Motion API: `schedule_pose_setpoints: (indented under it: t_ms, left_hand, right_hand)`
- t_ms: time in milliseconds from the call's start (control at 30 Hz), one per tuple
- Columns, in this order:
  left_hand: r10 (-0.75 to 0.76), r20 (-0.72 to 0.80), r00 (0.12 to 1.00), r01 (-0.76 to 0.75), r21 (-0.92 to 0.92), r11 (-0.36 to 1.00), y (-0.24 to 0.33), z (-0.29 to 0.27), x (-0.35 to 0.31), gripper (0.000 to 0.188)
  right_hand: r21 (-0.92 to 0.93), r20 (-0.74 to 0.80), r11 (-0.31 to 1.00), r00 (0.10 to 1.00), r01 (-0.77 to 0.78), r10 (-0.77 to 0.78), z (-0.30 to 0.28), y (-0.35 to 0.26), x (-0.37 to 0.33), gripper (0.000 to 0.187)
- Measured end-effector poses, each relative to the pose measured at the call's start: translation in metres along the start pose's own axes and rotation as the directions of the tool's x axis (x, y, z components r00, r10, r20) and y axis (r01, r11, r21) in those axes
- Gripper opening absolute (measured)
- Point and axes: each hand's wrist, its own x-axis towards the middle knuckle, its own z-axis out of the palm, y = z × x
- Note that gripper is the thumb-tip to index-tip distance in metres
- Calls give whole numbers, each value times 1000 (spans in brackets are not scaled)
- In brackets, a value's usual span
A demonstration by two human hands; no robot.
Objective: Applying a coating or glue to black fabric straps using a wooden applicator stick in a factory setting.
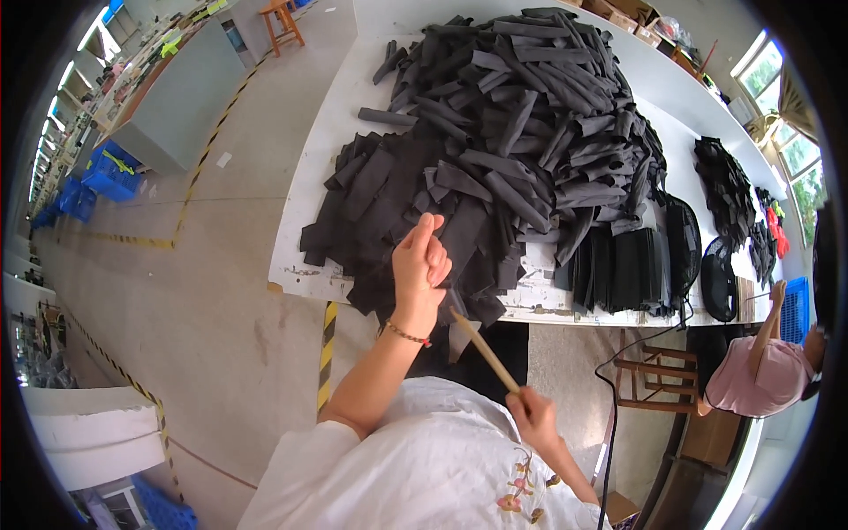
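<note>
My left hand [421, 262], a cord bracelet on its wrist, is raised over the near edge of the dark fabric pile. Its fingers are curled closed; whatever they may hold is hidden. Lower right, my right hand [534, 417] grips a pale wooden stick [488, 355] by its near end. The stick slants up and left, its far tip just below my left hand beside dark fabric. Flat dark fabric pieces [459, 231] lie loosely overlapped beyond my left hand. Behind them rises a big heap of narrow folded dark grey strips [539, 97].
The white table [305, 190] has a worn front edge. Dark pieces stand in a neat row [623, 269] at right, beside black mesh-like objects [682, 238]. A cable [604, 389] hangs near a wooden stool [658, 378]. A person in pink [755, 375] sits at far right.
</note>
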Motion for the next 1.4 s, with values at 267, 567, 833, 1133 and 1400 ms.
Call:
schedule_pose_setpoints:
  t_ms: [267, 567, 833, 1133, 1400]
  left_hand:
    - [-38, -143, 989, 26, -89, 996, -27, 12, -4, 19]
    - [-73, 404, 912, -232, 653, 721, -13, -7, -9, 57]
    - [-533, 467, 706, 96, 682, 725, -47, 3, -48, 23]
    - [-655, 531, 538, 102, 730, 675, -80, -20, -99, 29]
    - [278, 578, 767, -578, 433, 692, -25, 63, -29, 20]
  right_hand:
    - [250, -549, 861, 797, 444, -251, 32, -71, 112, 19]
    - [268, -408, 883, 876, 385, -258, -7, -76, 145, 9]
    - [-114, -601, 880, 673, 460, -430, -40, -86, 157, 6]
    - [553, -794, 649, 569, 523, 217, -137, -112, 185, 25]
    - [709, -490, 618, 868, 340, 85, -102, -106, 183, 25]
